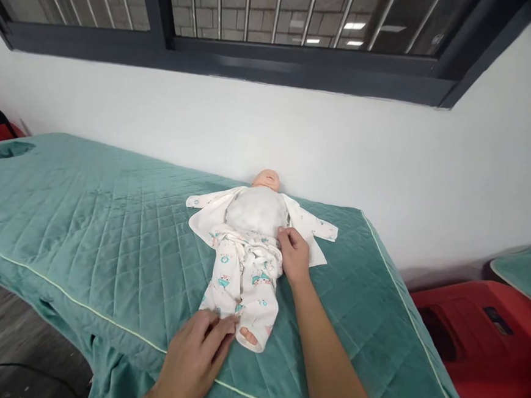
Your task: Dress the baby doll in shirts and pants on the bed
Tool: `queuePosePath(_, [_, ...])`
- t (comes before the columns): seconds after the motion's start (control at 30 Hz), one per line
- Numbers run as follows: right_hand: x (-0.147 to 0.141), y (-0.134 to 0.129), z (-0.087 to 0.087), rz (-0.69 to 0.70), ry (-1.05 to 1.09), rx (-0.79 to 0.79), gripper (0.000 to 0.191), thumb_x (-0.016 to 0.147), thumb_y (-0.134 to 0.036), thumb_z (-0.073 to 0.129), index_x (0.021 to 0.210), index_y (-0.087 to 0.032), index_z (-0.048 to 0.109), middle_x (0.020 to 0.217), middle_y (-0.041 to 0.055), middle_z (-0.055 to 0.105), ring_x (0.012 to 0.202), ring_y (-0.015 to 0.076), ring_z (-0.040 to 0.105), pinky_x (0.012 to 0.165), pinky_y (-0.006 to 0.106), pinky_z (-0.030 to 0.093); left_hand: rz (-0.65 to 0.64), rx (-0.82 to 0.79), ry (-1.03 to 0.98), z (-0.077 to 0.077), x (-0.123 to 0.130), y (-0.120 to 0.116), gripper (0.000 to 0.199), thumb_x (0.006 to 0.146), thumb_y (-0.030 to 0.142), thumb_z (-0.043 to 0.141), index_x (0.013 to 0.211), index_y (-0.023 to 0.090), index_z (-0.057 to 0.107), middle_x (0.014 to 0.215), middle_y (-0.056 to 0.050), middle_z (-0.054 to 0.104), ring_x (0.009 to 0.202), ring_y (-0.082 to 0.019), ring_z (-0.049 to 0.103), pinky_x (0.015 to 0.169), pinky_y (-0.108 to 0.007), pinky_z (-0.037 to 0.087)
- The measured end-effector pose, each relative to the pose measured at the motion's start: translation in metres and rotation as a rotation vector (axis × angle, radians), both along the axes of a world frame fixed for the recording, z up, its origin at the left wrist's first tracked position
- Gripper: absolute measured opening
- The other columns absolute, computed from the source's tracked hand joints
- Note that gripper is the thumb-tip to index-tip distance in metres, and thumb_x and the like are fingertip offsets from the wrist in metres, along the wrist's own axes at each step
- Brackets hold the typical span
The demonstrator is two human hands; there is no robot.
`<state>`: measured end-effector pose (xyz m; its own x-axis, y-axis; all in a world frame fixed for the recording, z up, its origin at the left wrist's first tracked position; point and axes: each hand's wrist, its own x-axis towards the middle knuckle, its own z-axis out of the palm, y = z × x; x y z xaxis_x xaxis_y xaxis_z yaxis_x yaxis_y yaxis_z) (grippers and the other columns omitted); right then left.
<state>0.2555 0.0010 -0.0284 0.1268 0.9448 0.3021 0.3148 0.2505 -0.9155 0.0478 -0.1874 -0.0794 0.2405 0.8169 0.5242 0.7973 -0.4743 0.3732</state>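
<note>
A baby doll (267, 179) lies on its back on a green quilted bed cover (150, 257), its head towards the wall. Its white printed jacket (209, 219) is spread open, baring a white torso (258, 210). White trousers (259, 278) with small coloured prints cover its legs; a bit of foot shows at the right-hand cuff. My right hand (294, 253) pinches the trousers' waistband at the doll's right-hand side in the picture. Down at the left-hand trouser cuff, my left hand (201, 347) has its fingers closed on the fabric.
Behind the bed rises a white wall (162, 111) with a dark-framed barred window (303, 70). At the right stands a red plastic stool (488, 345). The cover has a hole (9, 150) at the far left. A black cable (27, 366) lies on the floor at lower left.
</note>
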Motion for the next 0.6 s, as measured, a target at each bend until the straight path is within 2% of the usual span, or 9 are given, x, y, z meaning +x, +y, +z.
queuePosePath(0.13, [0.001, 0.001, -0.001, 0.039, 0.023, 0.015, 0.034, 0.088, -0.048, 0.056, 0.066, -0.021, 0.051, 0.065, -0.0032, 0.046, 0.066, 0.0144, 0.043, 0.066, 0.028, 0.036, 0.066, 0.004, -0.027, 0.003, -0.002, 0.013, 0.023, 0.090, 0.022, 0.053, 0.112, 0.025, 0.061, 0.094, -0.008, 0.064, 0.077, -0.021, 0.066, 0.064, -0.032, 0.055])
queuePosePath(0.23, [-0.001, 0.003, -0.002, 0.036, 0.044, 0.067, 0.027, 0.085, -0.044, 0.061, 0.072, -0.021, 0.056, 0.072, -0.0021, 0.052, 0.071, 0.0152, 0.047, 0.070, 0.029, 0.039, 0.092, -0.019, -0.161, 0.002, -0.007, 0.013, 0.023, 0.089, 0.021, 0.054, 0.112, 0.022, 0.058, 0.096, -0.006, 0.062, 0.080, -0.018, 0.065, 0.068, -0.029, 0.054])
queuePosePath(0.33, [-0.001, 0.004, -0.003, 0.050, 0.033, 0.111, 0.020, 0.084, -0.040, 0.064, 0.077, -0.021, 0.058, 0.080, -0.0008, 0.054, 0.076, 0.0157, 0.050, 0.074, 0.029, 0.041, 0.115, -0.047, -0.189, -0.003, -0.009, 0.010, 0.024, 0.089, 0.022, 0.056, 0.113, 0.022, 0.057, 0.095, -0.005, 0.060, 0.082, -0.018, 0.064, 0.070, -0.029, 0.053])
queuePosePath(0.47, [0.009, 0.004, 0.000, 0.188, 0.003, 0.069, 0.019, 0.081, -0.039, 0.067, 0.080, -0.022, 0.059, 0.086, 0.0003, 0.055, 0.080, 0.0163, 0.051, 0.077, 0.030, 0.043, 0.115, -0.059, -0.154, -0.005, -0.012, 0.005, 0.027, 0.089, 0.025, 0.058, 0.116, 0.023, 0.057, 0.099, -0.006, 0.061, 0.088, -0.019, 0.063, 0.074, -0.031, 0.053])
queuePosePath(0.6, [0.023, 0.002, 0.006, 0.342, -0.043, -0.003, 0.021, 0.076, -0.038, 0.072, 0.083, -0.022, 0.060, 0.092, 0.0011, 0.053, 0.087, 0.0176, 0.052, 0.080, 0.031, 0.045, 0.016, -0.030, -0.200, 0.007, -0.024, 0.004, 0.025, 0.090, 0.024, 0.060, 0.115, 0.024, 0.057, 0.092, -0.003, 0.061, 0.076, -0.014, 0.060, 0.066, -0.025, 0.049])
